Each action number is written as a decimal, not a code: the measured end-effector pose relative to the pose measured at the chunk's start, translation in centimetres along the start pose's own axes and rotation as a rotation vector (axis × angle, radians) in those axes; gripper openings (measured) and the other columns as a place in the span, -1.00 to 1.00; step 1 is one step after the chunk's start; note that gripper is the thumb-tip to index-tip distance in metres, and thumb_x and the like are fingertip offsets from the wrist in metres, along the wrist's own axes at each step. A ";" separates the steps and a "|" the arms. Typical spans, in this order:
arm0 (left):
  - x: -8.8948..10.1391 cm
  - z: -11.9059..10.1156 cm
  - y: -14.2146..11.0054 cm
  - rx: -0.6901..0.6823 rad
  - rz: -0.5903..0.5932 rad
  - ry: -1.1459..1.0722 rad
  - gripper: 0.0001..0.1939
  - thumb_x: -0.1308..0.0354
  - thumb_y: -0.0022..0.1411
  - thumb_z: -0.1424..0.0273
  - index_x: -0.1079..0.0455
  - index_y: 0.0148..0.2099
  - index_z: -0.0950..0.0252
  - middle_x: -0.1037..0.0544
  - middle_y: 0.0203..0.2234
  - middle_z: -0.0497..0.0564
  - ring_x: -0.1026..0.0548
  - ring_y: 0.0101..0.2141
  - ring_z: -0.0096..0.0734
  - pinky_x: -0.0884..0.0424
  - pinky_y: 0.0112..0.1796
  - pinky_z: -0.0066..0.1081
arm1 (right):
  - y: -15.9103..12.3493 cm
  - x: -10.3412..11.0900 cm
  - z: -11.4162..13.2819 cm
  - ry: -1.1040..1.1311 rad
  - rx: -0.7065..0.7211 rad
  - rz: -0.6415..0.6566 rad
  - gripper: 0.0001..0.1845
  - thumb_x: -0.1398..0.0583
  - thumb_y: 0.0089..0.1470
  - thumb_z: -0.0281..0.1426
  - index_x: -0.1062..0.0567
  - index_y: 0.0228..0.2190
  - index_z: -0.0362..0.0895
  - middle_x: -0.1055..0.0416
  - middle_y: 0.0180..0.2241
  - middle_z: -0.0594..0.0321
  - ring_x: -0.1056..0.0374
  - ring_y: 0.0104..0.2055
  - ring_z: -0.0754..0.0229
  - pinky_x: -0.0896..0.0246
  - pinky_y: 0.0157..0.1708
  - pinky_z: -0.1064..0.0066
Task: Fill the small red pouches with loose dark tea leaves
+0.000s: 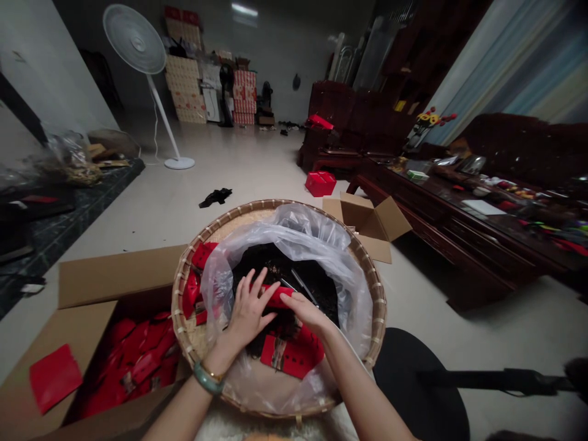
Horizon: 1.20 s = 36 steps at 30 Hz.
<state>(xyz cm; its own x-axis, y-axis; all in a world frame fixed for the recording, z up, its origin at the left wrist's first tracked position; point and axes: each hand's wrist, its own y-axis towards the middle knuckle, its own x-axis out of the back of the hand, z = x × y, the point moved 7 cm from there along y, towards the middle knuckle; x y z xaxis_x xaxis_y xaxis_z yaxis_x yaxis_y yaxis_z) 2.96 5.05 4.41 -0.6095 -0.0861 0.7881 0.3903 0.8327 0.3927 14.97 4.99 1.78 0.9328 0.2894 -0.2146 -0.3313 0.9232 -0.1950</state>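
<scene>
Right grip [309,313] clenches a red packet [277,296] inside the plastic bag [294,233], left hand [248,312] open.

Bare hands [248,312], bare forearms [362,392], a pale green bangle [207,380] and thin gold bracelet [212,371] on the left wrist

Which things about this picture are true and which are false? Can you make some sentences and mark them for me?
The left hand wears a green bangle. True.
The right hand touches a red packet. True.
The bag sits in a round basket. True.
The box holds blue packets. False: the packets are red.
The fan is lying down. False: it stands upright.
</scene>
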 end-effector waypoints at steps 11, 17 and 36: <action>-0.8 0.0 -0.2 -0.081 0.115 0.171 -0.29 -0.15 -0.06 0.60 -0.16 0.19 0.20 -0.32 0.11 0.10 -0.06 0.18 0.01 0.22 0.14 0.15 | 1.0 -0.2 -3.0 0.039 -0.055 0.016 -0.47 -0.18 -0.07 0.03 -0.50 -0.29 -0.18 -0.48 -0.32 0.19 -0.33 -0.25 0.16 -0.13 -0.11 0.24; -0.8 0.2 0.1 -0.115 0.105 0.160 -0.33 -0.20 -0.07 0.54 -0.21 0.14 0.21 -0.31 0.12 0.13 -0.01 0.21 0.03 0.21 0.14 0.15 | 1.4 -0.8 -3.0 0.149 -0.099 0.040 -0.38 -0.13 -0.07 0.10 -0.49 -0.22 -0.17 -0.48 -0.21 0.13 -0.33 -0.16 0.13 -0.07 -0.03 0.20; -1.1 2.5 -0.2 -0.013 0.074 -0.041 -0.32 -0.25 -0.08 0.51 -0.21 0.14 0.23 -0.46 -0.07 0.09 -0.33 -0.12 -0.15 -0.37 -0.13 -0.18 | 2.3 -1.2 -1.8 0.028 0.020 0.016 -0.45 -0.10 0.01 0.03 -0.53 -0.32 -0.21 -0.47 -0.37 0.19 -0.33 -0.28 0.15 -0.14 -0.09 0.21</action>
<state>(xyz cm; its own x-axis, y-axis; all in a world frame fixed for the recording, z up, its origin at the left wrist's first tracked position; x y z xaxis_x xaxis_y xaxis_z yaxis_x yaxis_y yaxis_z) 1.83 6.33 2.26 -0.6061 -0.0014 0.7954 0.4445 0.8286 0.3403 12.86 6.36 -0.14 0.9230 0.2977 -0.2439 -0.3432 0.9234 -0.1717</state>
